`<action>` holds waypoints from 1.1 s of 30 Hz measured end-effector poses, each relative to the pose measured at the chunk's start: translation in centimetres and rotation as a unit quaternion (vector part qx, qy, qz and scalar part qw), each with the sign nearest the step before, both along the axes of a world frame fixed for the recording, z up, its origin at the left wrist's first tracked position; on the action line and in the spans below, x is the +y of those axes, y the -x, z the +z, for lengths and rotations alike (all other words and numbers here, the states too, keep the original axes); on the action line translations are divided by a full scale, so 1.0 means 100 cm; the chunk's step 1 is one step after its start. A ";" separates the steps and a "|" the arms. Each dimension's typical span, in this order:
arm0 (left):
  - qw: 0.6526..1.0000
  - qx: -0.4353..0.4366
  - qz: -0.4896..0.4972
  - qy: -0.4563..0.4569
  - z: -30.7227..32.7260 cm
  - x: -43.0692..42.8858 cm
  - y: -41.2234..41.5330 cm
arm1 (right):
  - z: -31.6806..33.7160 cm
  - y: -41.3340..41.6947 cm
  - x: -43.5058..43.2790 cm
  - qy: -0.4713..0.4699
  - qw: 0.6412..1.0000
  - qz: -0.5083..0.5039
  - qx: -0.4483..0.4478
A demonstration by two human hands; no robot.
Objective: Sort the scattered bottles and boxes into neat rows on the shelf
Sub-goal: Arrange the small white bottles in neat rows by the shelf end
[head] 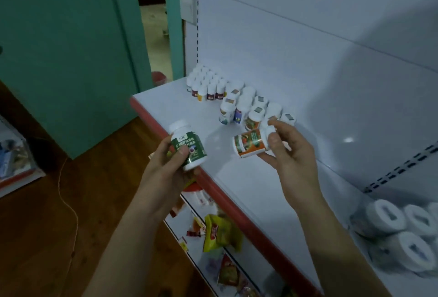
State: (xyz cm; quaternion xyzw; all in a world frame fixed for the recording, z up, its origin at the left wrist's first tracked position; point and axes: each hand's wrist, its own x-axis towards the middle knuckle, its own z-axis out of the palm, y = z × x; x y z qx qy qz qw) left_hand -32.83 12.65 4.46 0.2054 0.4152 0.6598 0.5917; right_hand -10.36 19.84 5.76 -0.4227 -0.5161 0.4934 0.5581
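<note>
My left hand (pixel 166 161) grips a white bottle with a green label (pixel 189 146), held tilted over the shelf's red front edge (pixel 227 192). Above the white shelf (pixel 237 175), my right hand (pixel 286 152) holds a white bottle with an orange label (pixel 250 143) on its side, fingers round its cap end. Just beyond stand rows of medium white-capped bottles (pixel 251 109). Farther back in the corner stands a block of small white bottles (pixel 208 83).
Large white-lidded jars (pixel 400 232) lie at the shelf's right end. A lower shelf (pixel 196 251) below holds snack packets (pixel 220 232) and small items. A green door (pixel 71 59) and wooden floor (pixel 59 225) are to the left. The shelf's back panel (pixel 308 59) rises behind the bottles.
</note>
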 end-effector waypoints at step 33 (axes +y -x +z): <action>0.914 0.034 -0.397 -0.068 -0.043 0.252 0.111 | 0.012 0.097 0.107 -0.066 0.834 -0.150 -0.527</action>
